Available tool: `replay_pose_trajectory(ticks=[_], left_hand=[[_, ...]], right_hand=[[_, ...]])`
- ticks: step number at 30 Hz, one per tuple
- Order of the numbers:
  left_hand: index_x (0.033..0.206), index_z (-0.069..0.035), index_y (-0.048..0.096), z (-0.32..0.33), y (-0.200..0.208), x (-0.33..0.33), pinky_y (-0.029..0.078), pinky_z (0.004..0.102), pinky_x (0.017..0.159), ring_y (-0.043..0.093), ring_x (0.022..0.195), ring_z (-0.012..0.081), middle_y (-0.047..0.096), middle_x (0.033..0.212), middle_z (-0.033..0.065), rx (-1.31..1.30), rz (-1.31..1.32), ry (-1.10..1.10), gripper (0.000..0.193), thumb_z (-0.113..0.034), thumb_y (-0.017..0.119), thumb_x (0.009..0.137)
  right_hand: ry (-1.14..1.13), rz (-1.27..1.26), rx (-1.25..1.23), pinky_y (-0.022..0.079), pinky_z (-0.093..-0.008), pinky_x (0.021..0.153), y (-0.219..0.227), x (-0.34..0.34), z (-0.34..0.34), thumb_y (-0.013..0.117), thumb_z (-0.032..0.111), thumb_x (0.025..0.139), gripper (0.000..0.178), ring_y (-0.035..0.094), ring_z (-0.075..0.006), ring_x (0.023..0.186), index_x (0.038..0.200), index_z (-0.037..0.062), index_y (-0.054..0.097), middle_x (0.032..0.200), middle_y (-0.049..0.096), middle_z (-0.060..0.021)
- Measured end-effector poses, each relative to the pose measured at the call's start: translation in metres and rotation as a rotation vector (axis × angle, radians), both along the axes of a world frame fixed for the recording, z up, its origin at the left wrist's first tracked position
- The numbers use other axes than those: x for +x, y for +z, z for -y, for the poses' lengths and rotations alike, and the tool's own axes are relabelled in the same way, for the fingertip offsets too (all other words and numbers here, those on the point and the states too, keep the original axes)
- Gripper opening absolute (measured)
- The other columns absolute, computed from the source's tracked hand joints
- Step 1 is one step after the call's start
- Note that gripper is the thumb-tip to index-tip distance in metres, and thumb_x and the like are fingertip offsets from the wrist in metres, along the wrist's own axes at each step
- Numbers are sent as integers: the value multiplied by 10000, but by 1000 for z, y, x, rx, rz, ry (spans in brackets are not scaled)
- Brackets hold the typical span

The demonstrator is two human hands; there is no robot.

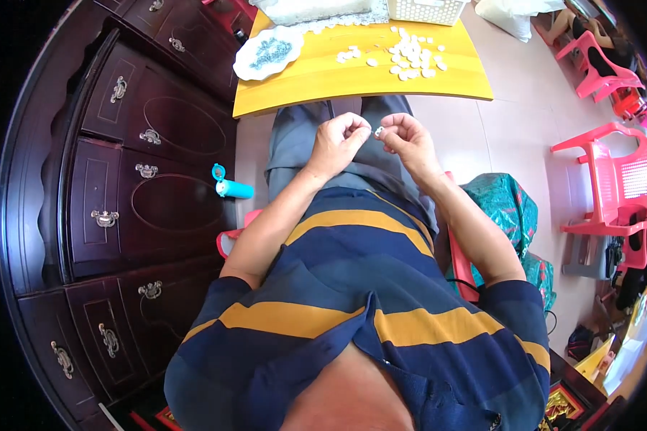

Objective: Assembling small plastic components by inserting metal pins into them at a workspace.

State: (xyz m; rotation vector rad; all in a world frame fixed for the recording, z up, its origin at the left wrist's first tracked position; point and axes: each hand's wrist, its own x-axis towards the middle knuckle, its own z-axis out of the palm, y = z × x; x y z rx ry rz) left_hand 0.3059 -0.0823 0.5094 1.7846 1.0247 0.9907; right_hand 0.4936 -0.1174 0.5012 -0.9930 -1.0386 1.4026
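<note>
Over my lap, just short of the yellow table (323,100), both hands meet with fingertips nearly touching. A small whitish piece (379,132) sits pinched between the thumb and forefinger of my right hand (408,144). My left hand (338,145) is closed in a pinch right beside that piece; whatever its fingertips hold is too small to name. On the table, many small white pieces (410,54) lie in a loose pile at the right. To the left stands a white scalloped plate (244,63) holding small dark bluish-grey bits (272,52).
A white perforated basket (428,11) and a clear tray (316,10) stand at the table's far edge. Dark wooden cabinets (187,115) line the left, near a turquoise bottle (236,189) with its lid up. Green bags (503,208) and a pink chair (611,179) are at right.
</note>
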Motion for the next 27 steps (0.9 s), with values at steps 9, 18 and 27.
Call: replay_pose_trajectory(ticks=[9,18,27], left_hand=[[934,-6,675,0,5,6,454,201,605,554,679,35,642,777,-15,-9,-5,1,77,-75,644,917],[913,-15,684,1,10,7,440,203,592,541,666,30,649,764,-21,4,-57,-20,68,-68,642,909],[895,-21,690,1,12,9,448,213,586,545,653,33,664,760,-15,18,-110,-41,66,-69,645,891]], right_hand=[[11,36,24,475,-198,661,-1,1,1,680,49,905,179,579,-59,720,1061,34,592,835,662,0],[6,39,36,466,-190,621,-3,0,0,683,32,887,174,574,-55,678,1033,45,588,806,651,6],[-26,82,38,449,-181,586,-2,0,1,700,13,865,169,561,-41,654,967,57,572,754,615,27]])
